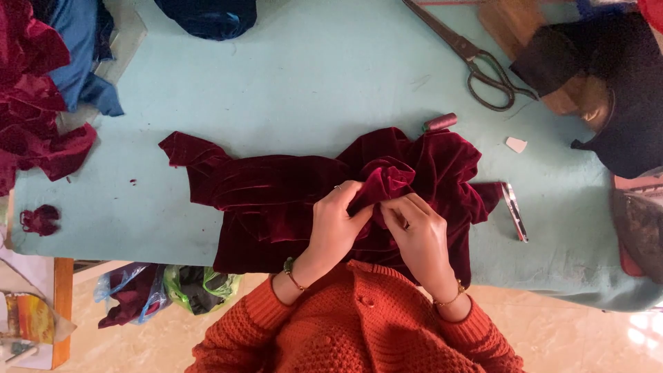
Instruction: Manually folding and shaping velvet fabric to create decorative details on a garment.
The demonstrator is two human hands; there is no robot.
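Maroon velvet cloth point(276, 193) pinched between both hands — left point(335, 224), right point(418, 235).

Dark red velvet cloth point(290, 186) on a pale teal table point(311, 76); orange knitted sleeves point(276, 324)

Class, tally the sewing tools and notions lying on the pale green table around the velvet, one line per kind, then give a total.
Large scissors: 1
Thread spool: 1
Small snips: 1
White chalk piece: 1
Total: 4
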